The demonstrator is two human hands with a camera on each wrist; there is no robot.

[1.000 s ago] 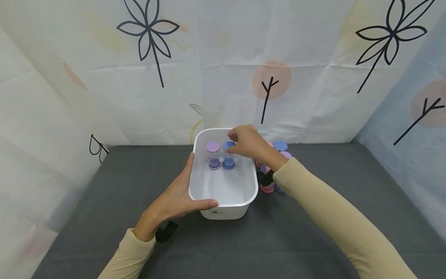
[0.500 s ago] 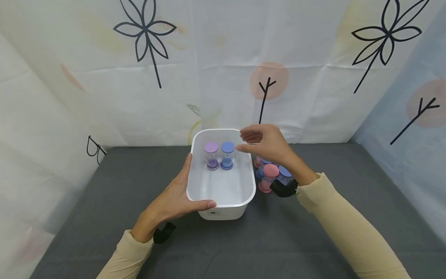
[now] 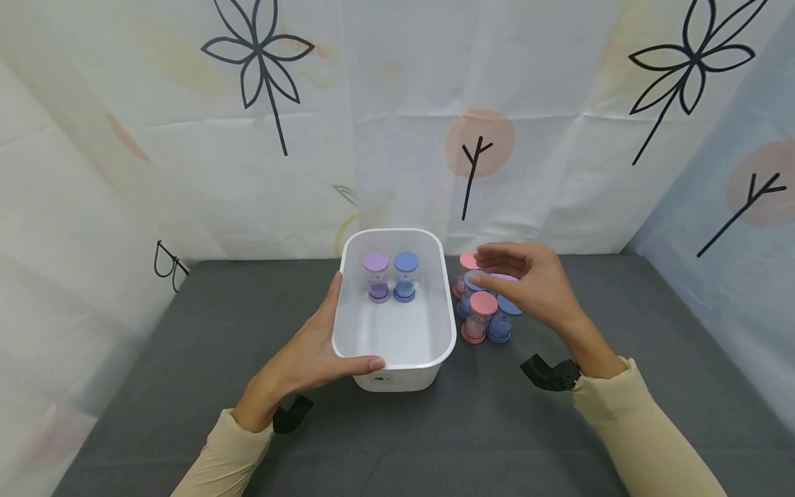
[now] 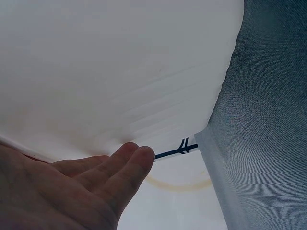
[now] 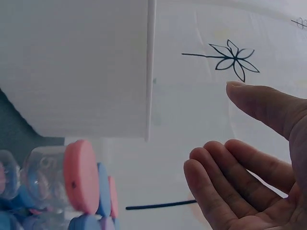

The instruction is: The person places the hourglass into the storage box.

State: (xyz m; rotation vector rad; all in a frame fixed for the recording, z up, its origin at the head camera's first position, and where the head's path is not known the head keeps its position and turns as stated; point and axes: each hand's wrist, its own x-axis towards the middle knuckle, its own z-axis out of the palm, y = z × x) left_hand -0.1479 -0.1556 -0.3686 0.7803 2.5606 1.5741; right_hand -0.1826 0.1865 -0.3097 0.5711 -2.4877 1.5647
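Note:
My left hand [image 3: 304, 352] steadies a white plastic bin [image 3: 397, 338], its straight fingers against the left outer wall and the thumb across the near rim. The left wrist view shows those fingers [image 4: 129, 165] flat on the wall. Inside the bin stand a purple sand timer [image 3: 376, 264] and a blue sand timer [image 3: 406, 264], side by side. Right of the bin, my right hand [image 3: 531, 279] hovers over a cluster of sand timers, thumb and fingers apart, holding nothing. Nearest in the cluster are a pink timer [image 3: 483, 305] and a blue timer [image 3: 506, 319]; the hand partly hides others.
A dark grey cloth [image 3: 248, 310] covers the table. Printed white fabric [image 3: 404, 152] hangs close behind the bin and along both sides. The timer cluster stands close against the bin's right wall.
My right hand has let go of the blue timer in the bin, lifted out, and moved right over the cluster. My left hand stays on the bin.

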